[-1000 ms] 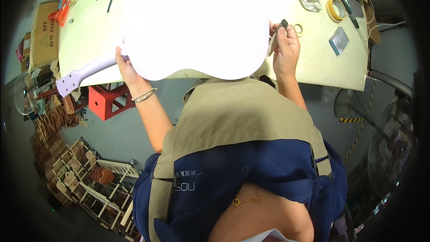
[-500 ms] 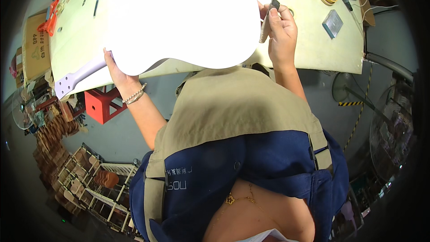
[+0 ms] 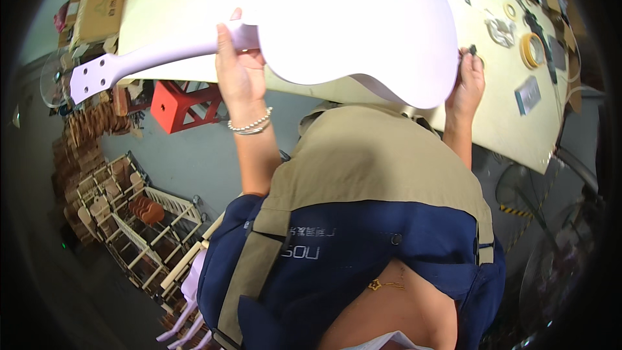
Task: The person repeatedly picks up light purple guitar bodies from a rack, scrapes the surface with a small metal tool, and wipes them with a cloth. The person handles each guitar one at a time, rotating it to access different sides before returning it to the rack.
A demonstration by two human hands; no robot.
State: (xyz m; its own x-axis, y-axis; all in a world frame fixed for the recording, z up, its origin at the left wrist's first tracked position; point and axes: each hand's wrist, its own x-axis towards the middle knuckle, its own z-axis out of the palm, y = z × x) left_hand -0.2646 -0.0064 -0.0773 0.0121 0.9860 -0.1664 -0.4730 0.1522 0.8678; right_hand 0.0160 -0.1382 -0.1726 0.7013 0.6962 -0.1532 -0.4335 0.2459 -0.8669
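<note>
Two hands hold the white ukulele [image 3: 337, 23]: left hand [image 3: 238, 71] fingers now wrapped at the neck joint, lifted nearer; right hand [image 3: 468, 81] pinches a small dark tool against the tabletop [image 3: 512, 123].

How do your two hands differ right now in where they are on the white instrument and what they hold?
The left hand wraps the white instrument where the neck joins the body; the right hand sits at the body's rounded end. The left hand holds only the instrument; the right also pinches a small dark tool. The left wrist wears bead bracelets; the right shows none. Both touch the instrument.
</note>
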